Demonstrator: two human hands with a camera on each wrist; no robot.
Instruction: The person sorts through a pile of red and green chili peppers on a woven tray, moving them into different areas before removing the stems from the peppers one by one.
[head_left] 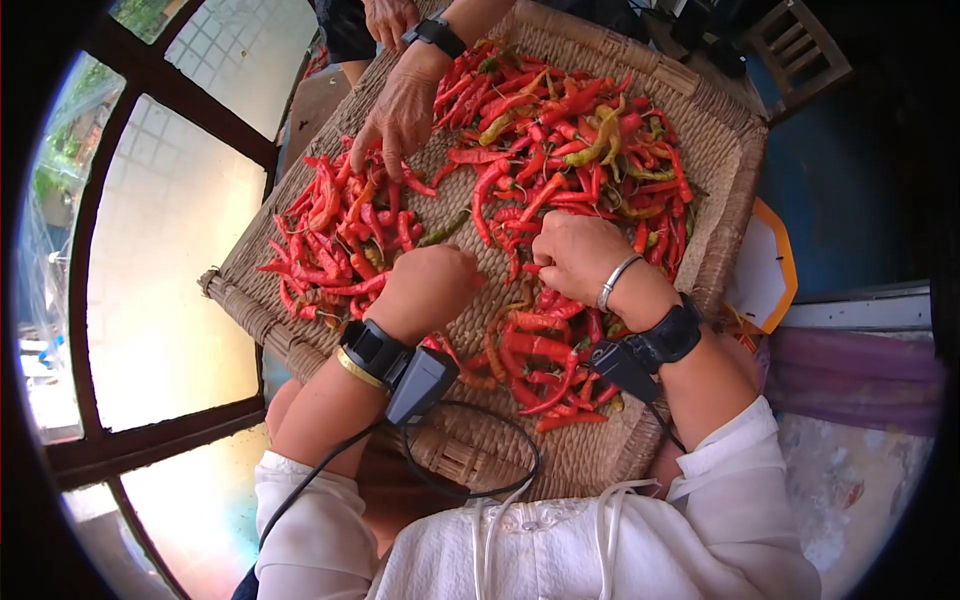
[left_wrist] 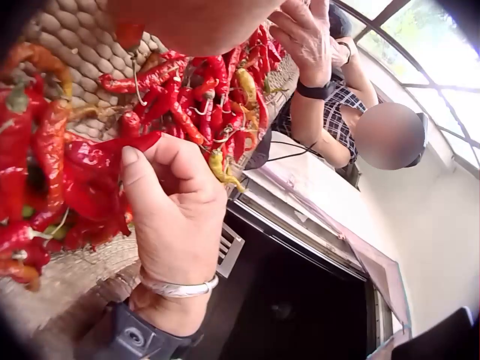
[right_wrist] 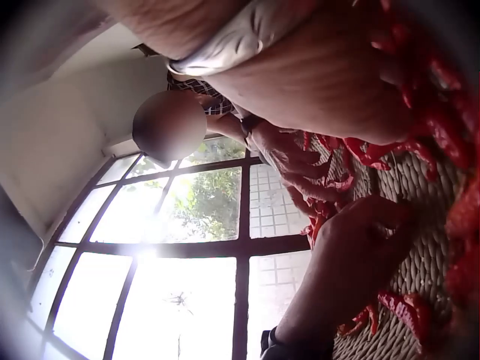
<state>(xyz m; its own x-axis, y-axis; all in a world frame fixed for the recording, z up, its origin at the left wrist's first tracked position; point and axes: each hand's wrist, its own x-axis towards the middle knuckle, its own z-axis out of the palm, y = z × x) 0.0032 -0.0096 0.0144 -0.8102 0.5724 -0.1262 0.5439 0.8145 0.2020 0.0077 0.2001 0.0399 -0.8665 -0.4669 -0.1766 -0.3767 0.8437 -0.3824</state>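
My right hand, with a silver bracelet, pinches a red chili pepper between thumb and fingers, low over the woven tray. My left hand is curled just across from it, between the chili piles. A red pepper end with its stem shows at the edge of that hand in the left wrist view; I cannot tell whether the fingers hold it. In the right wrist view the same left hand hides its own palm. Red chili peppers lie between my forearms.
A larger pile of red and yellow-green chilies covers the tray's far right; a smaller pile lies left. Another person's hand reaches onto the left pile. Windows stand along the left side. A black cable loops from my left wrist.
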